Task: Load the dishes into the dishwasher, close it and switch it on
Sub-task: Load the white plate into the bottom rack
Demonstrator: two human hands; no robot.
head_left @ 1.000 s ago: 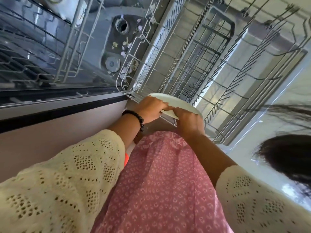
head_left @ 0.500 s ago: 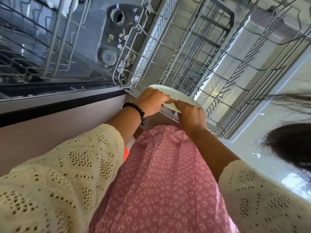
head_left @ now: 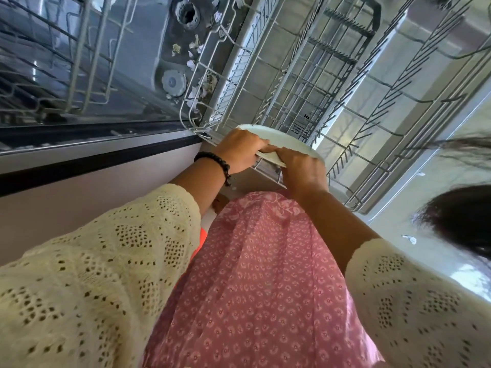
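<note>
A white plate (head_left: 287,140) hangs over the near edge of the pulled-out lower wire rack (head_left: 345,107) of the open dishwasher. My left hand (head_left: 237,150), with a black bead bracelet at the wrist, grips the plate's near rim from the left. My right hand (head_left: 303,172) grips the same rim from the right, fingers curled over the edge. The two hands touch at the rim. The far half of the plate shows beyond my fingers; its underside is hidden.
The upper rack (head_left: 66,62) sits inside the tub at the left. Food scraps lie around the filter (head_left: 174,82) on the tub floor. The open dishwasher door (head_left: 377,208) lies under the lower rack. My pink dress and cream sleeves fill the foreground.
The view has tilted slightly, so the racks shift up in the frame. Both hands keep the same hold on the plate at the rack's near edge.
</note>
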